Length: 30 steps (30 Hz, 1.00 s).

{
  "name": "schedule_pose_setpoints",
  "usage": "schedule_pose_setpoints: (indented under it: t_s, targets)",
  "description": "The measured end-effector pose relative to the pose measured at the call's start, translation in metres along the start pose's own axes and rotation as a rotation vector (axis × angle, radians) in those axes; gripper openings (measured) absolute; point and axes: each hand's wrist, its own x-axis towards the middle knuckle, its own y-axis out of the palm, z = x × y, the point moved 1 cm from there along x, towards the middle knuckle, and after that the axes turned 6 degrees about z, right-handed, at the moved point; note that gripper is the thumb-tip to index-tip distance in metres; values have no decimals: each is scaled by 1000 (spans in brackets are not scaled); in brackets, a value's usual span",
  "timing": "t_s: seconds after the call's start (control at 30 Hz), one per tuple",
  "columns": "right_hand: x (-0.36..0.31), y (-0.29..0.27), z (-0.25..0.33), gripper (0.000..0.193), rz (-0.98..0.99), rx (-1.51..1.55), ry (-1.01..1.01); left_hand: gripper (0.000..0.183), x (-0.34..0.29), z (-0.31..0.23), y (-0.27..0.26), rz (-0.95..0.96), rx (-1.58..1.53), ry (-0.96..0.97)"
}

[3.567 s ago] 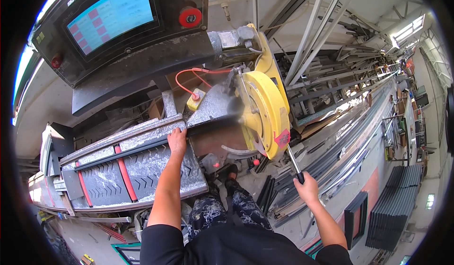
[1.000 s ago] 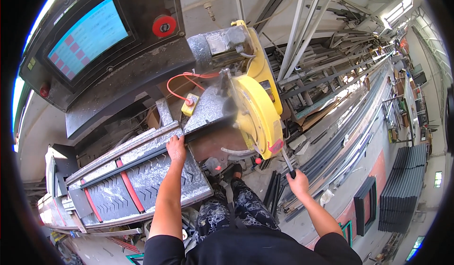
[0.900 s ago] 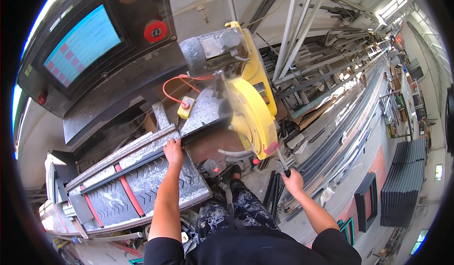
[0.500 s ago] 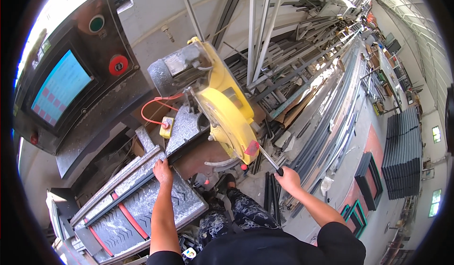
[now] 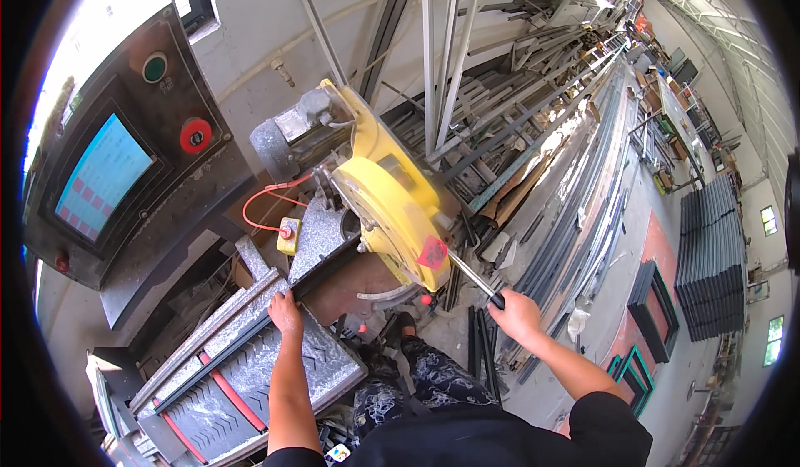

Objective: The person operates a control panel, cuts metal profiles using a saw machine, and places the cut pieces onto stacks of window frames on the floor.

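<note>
A yellow cut-off saw (image 5: 392, 217) with a rounded blade guard and a grey motor (image 5: 273, 149) stands ahead of me. My right hand (image 5: 517, 317) is closed round the black grip of its metal handle (image 5: 477, 279), which sticks out from the guard beside a red patch. On the left, my left hand (image 5: 286, 311) grips a long dark metal profile (image 5: 218, 355) near the saw's end of the dusty support table (image 5: 321, 354). The profile lies along the table's back fence. The blade's edge is hidden by the guard.
A control panel (image 5: 125, 242) with a lit screen, green and red buttons stands at left. A small yellow switch box (image 5: 287, 236) sits behind the fence, wired in orange. Long metal profiles (image 5: 575, 242) cover the floor at right; dark frames (image 5: 654, 313) stand beyond.
The saw head has risen slightly, with my right hand still on its handle. My left hand stays on the profile. The whole view has shifted a little.
</note>
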Motion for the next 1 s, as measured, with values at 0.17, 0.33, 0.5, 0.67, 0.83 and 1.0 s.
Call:
schedule_pose_setpoints:
  t_s: [0.17,0.33,0.5,0.67,0.83,1.0]
  targets:
    - [20,73,-31,29,-21,6,24,24,1,1,0,12,5,-3]
    - [40,125,-51,32,-18,23,11,23,0,1,-4,20,11,9]
    - [13,51,-33,33,48,-5,3,23,-1,5,-3,25,29,4]
    - [-14,-96,58,36,-114,-184,-228,20,-8,5,-3,43,-9,8]
    - [5,-192,144,46,-497,-611,-524,11,-68,-13,-15,233,-24,81]
    - [10,-233,208,35,-659,-598,-526,12,-170,-51,-49,271,-147,250]
